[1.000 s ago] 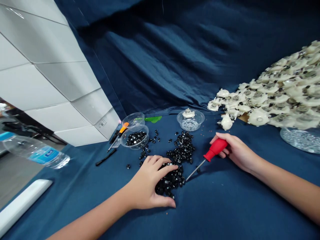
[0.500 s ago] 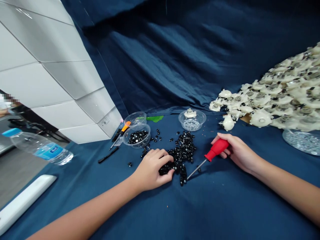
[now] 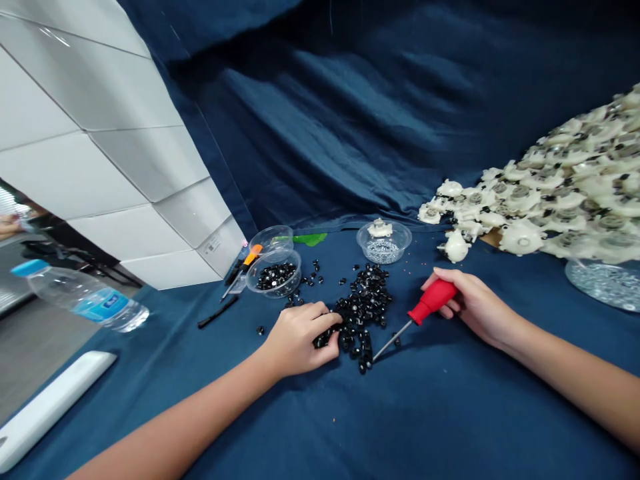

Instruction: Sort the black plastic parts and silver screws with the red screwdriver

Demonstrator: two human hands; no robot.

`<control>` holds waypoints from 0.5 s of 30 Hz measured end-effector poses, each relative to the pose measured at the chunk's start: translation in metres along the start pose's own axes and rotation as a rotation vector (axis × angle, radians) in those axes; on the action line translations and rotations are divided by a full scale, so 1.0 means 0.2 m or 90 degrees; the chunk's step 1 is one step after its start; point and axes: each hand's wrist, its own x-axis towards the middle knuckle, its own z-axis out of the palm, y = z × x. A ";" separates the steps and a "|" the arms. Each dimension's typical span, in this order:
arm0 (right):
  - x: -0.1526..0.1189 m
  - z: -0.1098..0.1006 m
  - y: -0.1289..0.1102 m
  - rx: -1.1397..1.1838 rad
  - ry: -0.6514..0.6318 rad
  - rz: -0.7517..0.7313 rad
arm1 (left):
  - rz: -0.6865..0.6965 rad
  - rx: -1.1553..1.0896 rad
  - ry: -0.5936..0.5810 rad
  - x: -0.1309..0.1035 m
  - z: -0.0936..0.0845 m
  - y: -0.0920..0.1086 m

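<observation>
Black plastic pieces (image 3: pixel 367 293) lie in a loose heap on the blue cloth (image 3: pixel 425 413), between the two hands, with a few strays around its edges. Largest of all near them is the broad pile of cream plastic housings (image 3: pixel 523 237) at the right; how complete each one is, I cannot tell. Toward the back, one clear bowl (image 3: pixel 406 240) holds small silvery hardware (image 3: pixel 383 251) and a single cream housing (image 3: pixel 380 228). The other clear bowl (image 3: pixel 299 273), farther left, contains a smaller share of the black pieces; most of them are loose outside it, so the heap looks far from used up or gathered in. The right hand (image 3: pixel 475 300) has its fingers closed round the red handle of a screwdriver (image 3: pixel 433 301), its tip slanting down to the heap's near edge. The left hand (image 3: pixel 299 340) curls, partly open, over pieces at the heap's left side; whether it grips any, I cannot tell.
</observation>
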 end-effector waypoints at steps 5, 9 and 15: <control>0.00 -0.01 0.00 0.004 -0.002 0.001 | -0.062 -0.091 -0.001 0.01 -0.05 0.01; 0.00 -0.02 0.00 0.006 -0.001 0.004 | -0.284 -0.275 -0.003 0.11 -0.17 -0.13; -0.01 0.00 0.00 0.004 0.003 0.007 | -0.512 -0.512 0.145 0.32 -0.46 -0.44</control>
